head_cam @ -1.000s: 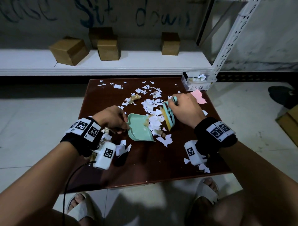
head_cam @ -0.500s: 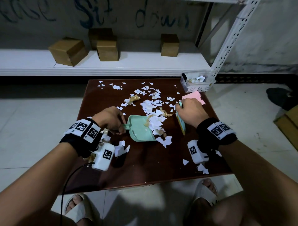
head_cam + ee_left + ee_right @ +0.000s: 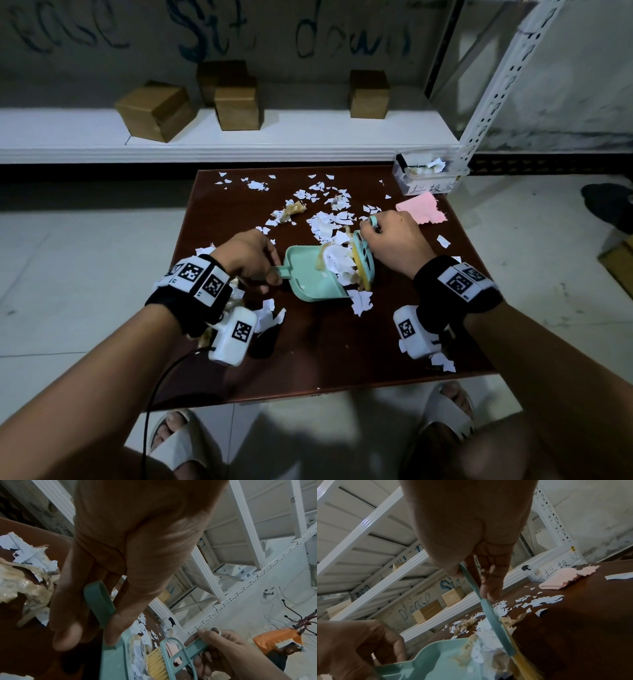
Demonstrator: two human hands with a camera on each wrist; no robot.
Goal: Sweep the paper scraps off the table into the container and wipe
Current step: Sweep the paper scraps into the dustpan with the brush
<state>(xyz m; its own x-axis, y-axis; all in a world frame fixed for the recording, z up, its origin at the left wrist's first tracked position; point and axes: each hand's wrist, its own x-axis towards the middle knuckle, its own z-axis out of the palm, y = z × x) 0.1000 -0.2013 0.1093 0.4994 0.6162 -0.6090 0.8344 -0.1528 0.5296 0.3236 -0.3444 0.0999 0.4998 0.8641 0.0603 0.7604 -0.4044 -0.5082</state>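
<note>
My left hand [image 3: 251, 258] grips the handle of a mint-green dustpan [image 3: 310, 277] that lies flat on the dark brown table [image 3: 325, 359]. My right hand [image 3: 394, 240] holds a small mint brush [image 3: 363, 262] with yellow bristles against the pan's mouth, with a heap of white and tan paper scraps [image 3: 337, 260] pressed between brush and pan. More scraps [image 3: 329, 209] are strewn over the far half of the table. In the left wrist view my fingers [image 3: 68, 601] pinch the pan handle [image 3: 99, 601]. In the right wrist view the brush [image 3: 489, 615] leans on scraps inside the pan [image 3: 440, 660].
A clear container [image 3: 428, 178] with scraps inside stands at the table's far right corner, with a pink cloth [image 3: 421, 210] beside it. Loose scraps lie near both wrists at the front edge. Cardboard boxes [image 3: 156, 109] sit on a white shelf behind the table.
My right hand has swung the brush left from the table's right side to the pan's mouth, pushing a heap of scraps into it. The left hand and pan stayed nearly in place.
</note>
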